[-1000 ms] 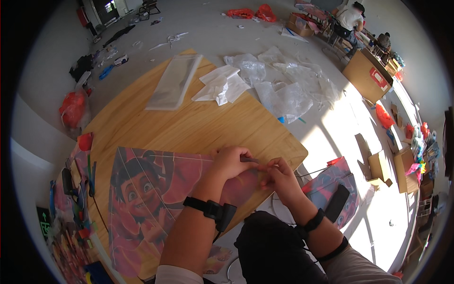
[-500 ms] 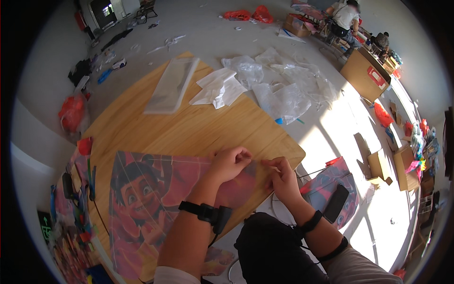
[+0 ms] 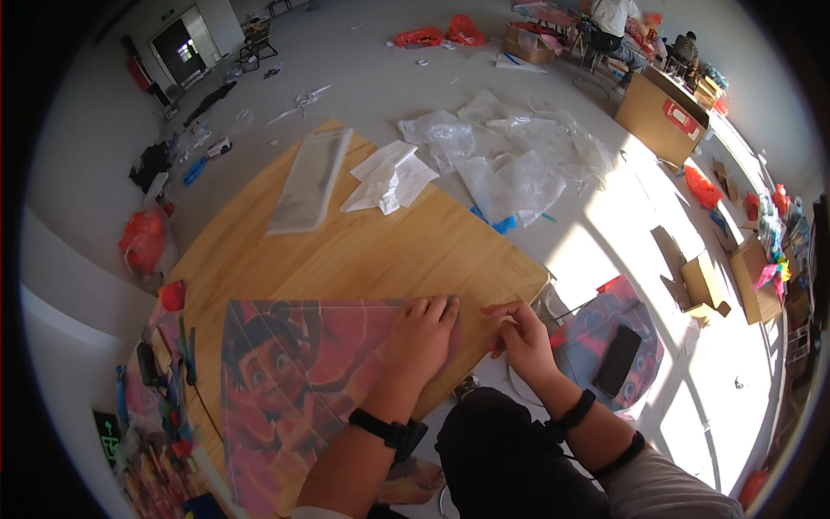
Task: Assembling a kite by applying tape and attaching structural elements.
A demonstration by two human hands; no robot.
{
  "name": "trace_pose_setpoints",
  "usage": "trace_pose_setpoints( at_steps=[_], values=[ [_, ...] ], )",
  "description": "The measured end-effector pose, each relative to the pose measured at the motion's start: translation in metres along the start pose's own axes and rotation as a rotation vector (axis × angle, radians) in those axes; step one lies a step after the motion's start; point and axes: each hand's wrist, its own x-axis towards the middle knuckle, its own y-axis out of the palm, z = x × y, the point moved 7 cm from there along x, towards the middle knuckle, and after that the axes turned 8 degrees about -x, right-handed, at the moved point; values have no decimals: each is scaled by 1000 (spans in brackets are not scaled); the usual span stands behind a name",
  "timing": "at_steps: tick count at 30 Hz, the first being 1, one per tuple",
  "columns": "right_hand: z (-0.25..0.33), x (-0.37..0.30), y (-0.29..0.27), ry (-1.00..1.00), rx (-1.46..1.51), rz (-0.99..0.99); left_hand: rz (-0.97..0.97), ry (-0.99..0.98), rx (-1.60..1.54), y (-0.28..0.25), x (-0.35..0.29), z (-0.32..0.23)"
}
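Observation:
A thin pink-red sheet (image 3: 285, 381), printed with a dark-haired cartoon character and creased by straight lines, lies spread on the wooden table (image 3: 406, 251). My left hand (image 3: 424, 333) rests palm down at its upper right part, fingers laid flat along the top edge. Just right of the sheet, near the table's right edge, my right hand (image 3: 520, 339) has its fingers curled in and the index bent toward the thumb. Whatever those fingers may hold is too small to make out. Both wrists wear black straps.
On the table's far part lie a clear plastic sleeve (image 3: 313, 182) and crumpled white paper (image 3: 391, 177). Plastic film (image 3: 514, 177) covers floor beyond. To my right, a black phone (image 3: 618, 362) sits on another printed piece (image 3: 644, 324). Sticks and tools (image 3: 160, 355) crowd the left edge.
My left hand has lowered from a raised, curled pose to lie flat on the sheet's top edge. The right hand stays close by, slightly shifted. The view has tilted a little.

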Motion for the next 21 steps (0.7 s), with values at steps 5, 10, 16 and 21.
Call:
trace_pose_setpoints(
  at_steps=[5,10,16,21],
  values=[
    [26,-40,-13,-38,-104,63,6,-7,126,5,0,-5],
    [40,-84,-2,31,-217,235,32,-82,-19,4,5,-5],
    [49,-146,44,-80,-233,539,7,-342,-789,-18,-7,41],
    [39,-151,48,-370,-507,484,-313,-433,-836,-124,-78,50]
  ],
)
